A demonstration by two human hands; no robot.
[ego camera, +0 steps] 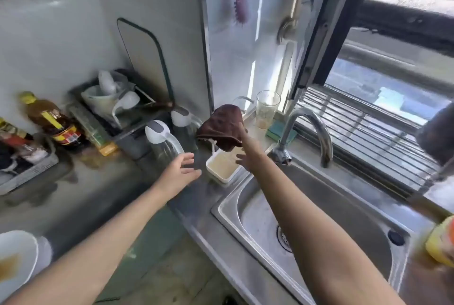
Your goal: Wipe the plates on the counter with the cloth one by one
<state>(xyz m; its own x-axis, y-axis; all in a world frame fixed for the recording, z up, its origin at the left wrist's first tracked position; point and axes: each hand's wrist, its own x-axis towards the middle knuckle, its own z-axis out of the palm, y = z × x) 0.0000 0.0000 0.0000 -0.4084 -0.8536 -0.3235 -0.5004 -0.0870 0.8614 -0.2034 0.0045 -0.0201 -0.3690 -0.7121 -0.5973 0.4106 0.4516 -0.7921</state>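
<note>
Cloth (222,130): brown, draped at far desk corner beside sink (319,218), fingertips of right hand (247,154) touching its lower edge, grip not yet clenched. Left hand (180,172) spread, released, nearby. Stained plate (17,255) lies well apart, near left.

Motion blur softens the whole view. Plate (14,258): cut off by the left edge, brown smear indistinct. Right hand (248,154): fingers partly hidden behind the brown cloth (222,127), so its grip cannot be judged. Bottle (52,121) labels: unreadable. Yellow object (441,243): cropped at right, unidentifiable. Dish rack (122,110) contents: blurred.
</note>
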